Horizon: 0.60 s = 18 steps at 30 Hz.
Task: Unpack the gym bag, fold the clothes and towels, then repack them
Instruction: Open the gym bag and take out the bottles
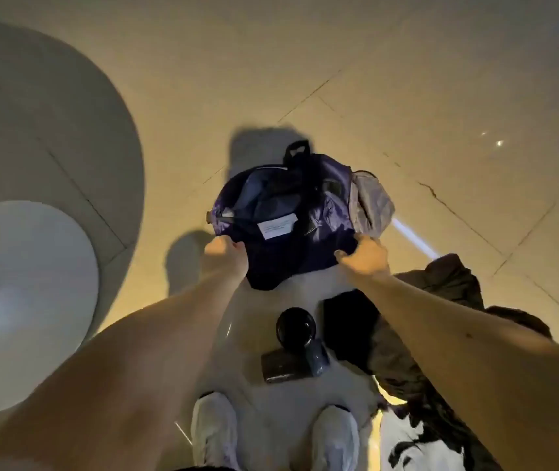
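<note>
A dark purple gym bag hangs open in front of me above the tiled floor, with a white label showing inside. My left hand grips the bag's near left edge. Gripping the near right edge is my right hand. A grey cloth spills from the bag's right side. Dark clothes lie heaped on the floor under my right arm. A white patterned cloth lies at the lower right.
A black round container and a dark box lie on the floor near my white shoes. A large round pale table stands at the left.
</note>
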Each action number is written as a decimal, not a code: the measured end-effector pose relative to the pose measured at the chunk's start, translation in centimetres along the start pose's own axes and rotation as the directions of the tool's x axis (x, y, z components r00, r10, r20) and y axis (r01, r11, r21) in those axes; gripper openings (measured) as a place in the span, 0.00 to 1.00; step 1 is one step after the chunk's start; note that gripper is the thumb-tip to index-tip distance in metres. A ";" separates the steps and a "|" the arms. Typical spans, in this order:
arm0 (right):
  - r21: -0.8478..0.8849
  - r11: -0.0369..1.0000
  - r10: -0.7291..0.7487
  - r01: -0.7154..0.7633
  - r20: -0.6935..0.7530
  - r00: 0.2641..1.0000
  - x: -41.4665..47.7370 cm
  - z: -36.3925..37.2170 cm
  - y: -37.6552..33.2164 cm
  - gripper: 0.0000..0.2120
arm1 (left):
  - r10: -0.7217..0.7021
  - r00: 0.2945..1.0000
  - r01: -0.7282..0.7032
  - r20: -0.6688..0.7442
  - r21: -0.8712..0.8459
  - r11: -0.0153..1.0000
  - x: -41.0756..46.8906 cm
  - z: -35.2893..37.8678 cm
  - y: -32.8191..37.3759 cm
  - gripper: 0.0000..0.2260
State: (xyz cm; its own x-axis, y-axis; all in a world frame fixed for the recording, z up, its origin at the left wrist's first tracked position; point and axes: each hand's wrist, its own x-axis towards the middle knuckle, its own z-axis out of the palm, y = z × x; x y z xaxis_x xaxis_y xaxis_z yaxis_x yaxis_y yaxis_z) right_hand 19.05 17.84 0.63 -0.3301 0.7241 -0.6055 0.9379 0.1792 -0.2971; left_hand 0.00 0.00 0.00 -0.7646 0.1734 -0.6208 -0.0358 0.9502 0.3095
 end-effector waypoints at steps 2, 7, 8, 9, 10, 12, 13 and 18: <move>-0.019 1.000 -0.009 0.007 -0.108 0.994 4.2 2.9 0.6 0.35 | -0.032 0.998 0.028 -0.056 -0.068 0.997 4.7 3.2 -1.1 0.25; -0.016 1.000 0.018 -0.022 -0.196 0.980 11.9 8.9 1.2 0.48 | -0.128 0.989 0.103 -0.077 -0.270 0.957 12.1 7.5 -2.4 0.32; -0.035 0.999 0.026 -0.035 -0.230 0.973 12.8 9.7 1.1 0.48 | -0.085 0.994 0.067 -0.072 -0.230 0.971 12.8 7.7 -2.8 0.26; -0.049 0.997 0.045 -0.061 -0.271 0.962 13.6 10.1 1.0 0.45 | -0.054 0.996 0.040 -0.075 -0.176 0.984 13.6 8.0 -3.1 0.19; -0.046 0.996 0.059 -0.077 -0.302 0.951 14.3 10.5 1.0 0.37 | -0.025 0.996 0.013 -0.088 -0.131 0.991 14.3 8.1 -3.4 0.14; 0.020 0.999 0.049 -0.045 -0.351 0.935 15.1 10.7 1.0 0.19 | 0.012 0.992 -0.025 -0.129 -0.098 0.995 14.5 8.1 -3.7 0.13; 0.080 0.997 0.030 -0.001 -0.359 0.933 15.1 10.4 1.0 0.13 | 0.024 0.989 -0.041 -0.144 -0.120 0.992 14.0 8.0 -3.6 0.11; 0.299 0.939 -0.039 0.172 -0.403 0.914 11.1 5.4 -0.7 0.11 | 0.069 0.959 -0.119 -0.275 -0.171 0.978 8.2 4.6 -0.8 0.10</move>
State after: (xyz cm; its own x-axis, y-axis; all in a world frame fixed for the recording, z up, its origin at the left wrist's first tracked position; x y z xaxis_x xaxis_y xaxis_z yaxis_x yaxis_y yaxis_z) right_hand 14.20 22.19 -9.85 -0.2956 0.9234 -0.2447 0.7920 0.0936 -0.6033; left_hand -3.29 1.85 -8.71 -0.9126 0.1605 -0.3760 -0.0538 0.8645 0.4997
